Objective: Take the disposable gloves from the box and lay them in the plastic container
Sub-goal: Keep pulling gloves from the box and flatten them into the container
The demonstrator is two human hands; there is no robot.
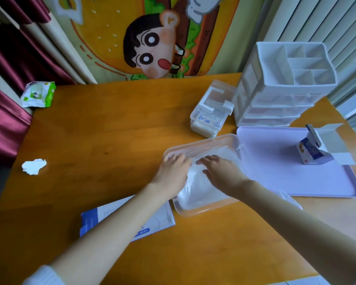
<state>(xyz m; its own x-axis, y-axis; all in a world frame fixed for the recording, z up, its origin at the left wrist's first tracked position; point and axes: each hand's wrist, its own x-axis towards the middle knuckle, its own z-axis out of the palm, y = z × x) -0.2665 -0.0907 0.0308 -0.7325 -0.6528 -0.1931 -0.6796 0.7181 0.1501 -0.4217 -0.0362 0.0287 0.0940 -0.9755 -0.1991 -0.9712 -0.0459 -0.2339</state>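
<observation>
A clear plastic container (214, 140) stands on the wooden table in front of me, tilted a little to the left. A stack of thin translucent disposable gloves (199, 188) lies inside it. My left hand (171, 171) lies flat with straight fingers on the left side of the stack, by the container's left wall. My right hand (220, 169) presses flat on the stack's right side, fingers spread toward the far end. The flat white and blue glove box (152, 221) lies on the table under my left forearm, partly hidden by it.
A lilac tray (275, 177) with a small opened carton (314, 151) touches the container's right side. Behind stand a white drawer organiser (280, 93) and a clear lidded box (212, 112). A crumpled tissue (34, 166) and a wet-wipe pack (38, 94) lie at the left.
</observation>
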